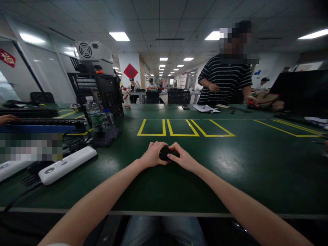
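Observation:
A small round black object [164,153], like a lens or a cap, is between my two hands just above or on the green table [123,191]; its exact kind does not show. My left hand [153,154] wraps around its left side, fingers over the top and thumb below. From the right, my right hand [181,157] grips its edge with thumb and forefinger. A dark part shows under the right fingers, but I cannot make it out. Beyond the hands, yellow tape outlines [151,134] mark the tabletop.
To the left lie a white power strip [69,164], a water bottle [94,114] and an open computer case [109,92]. Across the table stands a person in a striped shirt [225,80], near a clipboard with paper [205,108]. A dark monitor [302,90] is at the far right.

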A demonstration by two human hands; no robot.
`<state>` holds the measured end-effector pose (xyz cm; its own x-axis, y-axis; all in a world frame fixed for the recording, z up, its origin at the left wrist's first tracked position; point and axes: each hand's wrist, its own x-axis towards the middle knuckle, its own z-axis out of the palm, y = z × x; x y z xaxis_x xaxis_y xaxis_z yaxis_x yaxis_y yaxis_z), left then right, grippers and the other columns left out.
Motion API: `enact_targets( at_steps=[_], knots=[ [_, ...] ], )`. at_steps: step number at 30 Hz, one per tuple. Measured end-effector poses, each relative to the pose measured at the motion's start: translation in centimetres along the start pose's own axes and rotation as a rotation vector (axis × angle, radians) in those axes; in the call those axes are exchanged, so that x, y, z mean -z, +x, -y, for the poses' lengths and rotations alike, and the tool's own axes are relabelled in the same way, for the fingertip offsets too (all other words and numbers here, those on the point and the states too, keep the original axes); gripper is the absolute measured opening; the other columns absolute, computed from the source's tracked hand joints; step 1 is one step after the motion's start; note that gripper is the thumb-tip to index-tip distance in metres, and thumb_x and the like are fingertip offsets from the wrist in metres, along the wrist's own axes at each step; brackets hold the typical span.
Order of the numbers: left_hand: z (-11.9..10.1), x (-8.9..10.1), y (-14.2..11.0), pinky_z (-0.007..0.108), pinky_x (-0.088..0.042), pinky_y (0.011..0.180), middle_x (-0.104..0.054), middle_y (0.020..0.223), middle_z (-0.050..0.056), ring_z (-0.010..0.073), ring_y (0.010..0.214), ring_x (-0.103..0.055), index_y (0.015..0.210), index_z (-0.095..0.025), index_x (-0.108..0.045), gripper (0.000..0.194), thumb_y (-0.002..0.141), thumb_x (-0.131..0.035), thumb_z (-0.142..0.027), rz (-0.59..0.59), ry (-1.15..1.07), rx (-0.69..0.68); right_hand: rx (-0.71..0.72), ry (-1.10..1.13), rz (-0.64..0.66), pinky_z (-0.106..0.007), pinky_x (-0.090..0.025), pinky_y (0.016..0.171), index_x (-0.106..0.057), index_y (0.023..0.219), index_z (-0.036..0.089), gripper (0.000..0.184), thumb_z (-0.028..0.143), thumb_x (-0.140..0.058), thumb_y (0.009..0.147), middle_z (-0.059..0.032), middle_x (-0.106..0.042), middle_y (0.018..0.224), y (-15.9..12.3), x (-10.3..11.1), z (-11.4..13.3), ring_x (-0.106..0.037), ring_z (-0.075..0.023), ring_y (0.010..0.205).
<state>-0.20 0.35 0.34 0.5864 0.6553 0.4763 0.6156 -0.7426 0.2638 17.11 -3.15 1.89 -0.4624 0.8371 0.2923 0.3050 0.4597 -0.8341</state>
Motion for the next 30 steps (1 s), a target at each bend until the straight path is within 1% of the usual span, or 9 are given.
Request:
enact_targets(
  at_steps=[2, 5, 10, 12, 16, 19, 23, 27, 30],
  knots=[
    [0.0, 0.1, 0.0, 0.034, -0.029, 0.078, -0.053, 0.096, 0.003, 0.0216, 0.088, -0.047, 0.102, -0.021, -0.043, 0.057, 0.054, -0.066, -0.044, 0.003, -0.004, 0.0, -0.021, -0.004, -0.018, -0.036, -0.038, 0.084, -0.045, 0.09, 0.022, 0.016, 0.03, -0.048, 0.077, -0.0002, -0.052, 0.094, 0.0, 0.0, 0.0, -0.049, -0.0165, 0.093],
    [-0.2, 0.3, -0.1, 0.035, -0.03, 0.079, -0.053, 0.097, 0.003, 0.0219, 0.089, -0.047, 0.103, -0.021, -0.043, 0.058, 0.055, -0.066, -0.045, 0.01, -0.009, 0.005, -0.067, 0.024, -0.043, -0.035, -0.041, 0.079, -0.045, 0.088, 0.022, 0.014, 0.033, -0.043, 0.079, 0.0, -0.053, 0.089, 0.2, 0.0, -0.4, -0.051, -0.016, 0.087],
    [-0.1, 0.3, 0.0, 0.034, -0.03, 0.078, -0.053, 0.096, 0.003, 0.0215, 0.087, -0.047, 0.102, -0.021, -0.043, 0.057, 0.055, -0.065, -0.045, 0.012, -0.013, 0.002, -0.142, 0.047, -0.057, -0.037, -0.04, 0.081, -0.046, 0.093, 0.02, 0.023, 0.037, -0.047, 0.076, -0.0027, -0.053, 0.094, 0.6, 0.0, -0.8, -0.05, -0.0176, 0.091],
    [-0.1, 0.2, 0.0, 0.034, -0.03, 0.078, -0.053, 0.096, 0.003, 0.0215, 0.088, -0.047, 0.102, -0.021, -0.044, 0.057, 0.054, -0.066, -0.044, 0.009, -0.014, 0.01, -0.169, 0.06, -0.034, -0.037, -0.04, 0.081, -0.046, 0.093, 0.019, 0.025, 0.038, -0.047, 0.076, -0.0034, -0.053, 0.094, 0.5, 0.0, -0.8, -0.05, -0.0181, 0.092],
    [0.0, 0.1, 0.0, 0.034, -0.029, 0.078, -0.053, 0.098, 0.003, 0.022, 0.089, -0.047, 0.102, -0.022, -0.044, 0.057, 0.054, -0.066, -0.043, 0.01, -0.013, 0.014, -0.131, 0.074, 0.014, -0.039, -0.04, 0.082, -0.046, 0.092, 0.022, 0.022, 0.035, -0.049, 0.075, -0.0016, -0.052, 0.098, 0.2, 0.3, -0.5, -0.05, -0.0185, 0.095],
    [0.0, 0.1, -0.1, 0.034, -0.029, 0.078, -0.053, 0.098, 0.003, 0.022, 0.088, -0.047, 0.102, -0.021, -0.044, 0.057, 0.054, -0.065, -0.044, 0.009, -0.011, 0.006, -0.076, 0.015, -0.004, -0.04, -0.037, 0.085, -0.047, 0.092, 0.022, 0.024, 0.031, -0.055, 0.071, -0.0005, -0.051, 0.099, 0.1, 0.4, -0.4, -0.048, -0.0191, 0.098],
    [0.0, 0.1, 0.0, 0.034, -0.029, 0.078, -0.053, 0.097, 0.003, 0.0215, 0.088, -0.047, 0.103, -0.022, -0.043, 0.058, 0.055, -0.065, -0.045, 0.002, -0.013, 0.002, -0.055, 0.005, -0.044, -0.038, -0.04, 0.081, -0.048, 0.088, 0.021, 0.018, 0.033, -0.049, 0.075, -0.0008, -0.053, 0.091, 0.4, 0.2, -0.7, -0.051, -0.0173, 0.091],
    [-0.1, 0.0, 0.1, 0.034, -0.029, 0.078, -0.053, 0.096, 0.003, 0.0217, 0.087, -0.047, 0.102, -0.022, -0.044, 0.058, 0.054, -0.066, -0.044, 0.012, -0.001, 0.017, -0.09, 0.07, -0.068, -0.037, -0.04, 0.082, -0.047, 0.092, 0.018, 0.025, 0.034, -0.052, 0.073, -0.0026, -0.054, 0.092, 0.8, 0.0, -1.2, -0.052, -0.017, 0.091],
    [-0.1, 0.0, 0.1, 0.035, -0.029, 0.077, -0.053, 0.095, 0.003, 0.0216, 0.086, -0.048, 0.101, -0.022, -0.044, 0.057, 0.054, -0.066, -0.043, 0.018, -0.001, 0.027, -0.144, 0.103, -0.007, -0.038, -0.04, 0.082, -0.046, 0.096, 0.018, 0.029, 0.034, -0.053, 0.073, -0.0041, -0.055, 0.095, 0.7, 0.1, -1.2, -0.052, -0.018, 0.093]
  ],
)
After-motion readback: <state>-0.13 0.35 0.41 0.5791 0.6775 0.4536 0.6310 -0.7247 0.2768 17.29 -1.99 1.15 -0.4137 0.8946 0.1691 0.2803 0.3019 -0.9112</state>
